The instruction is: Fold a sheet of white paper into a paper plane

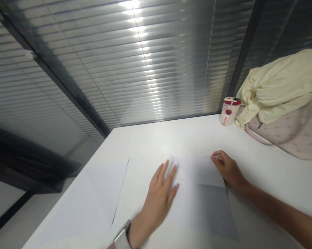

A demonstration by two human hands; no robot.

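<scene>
A creased white sheet of paper lies on the white table, with a fold line running across it. My right hand pinches the sheet's far right corner between thumb and fingers. At the sheet's left edge, my left hand rests with its fingers spread, slightly blurred, and a watch is on that wrist. More white paper lies at the left of the table, with a thin dark line along its right edge.
A cream and red can stands at the table's back right. Beside it are a pale yellow cloth and a pink quilted bag. Window blinds rise behind the table's far edge.
</scene>
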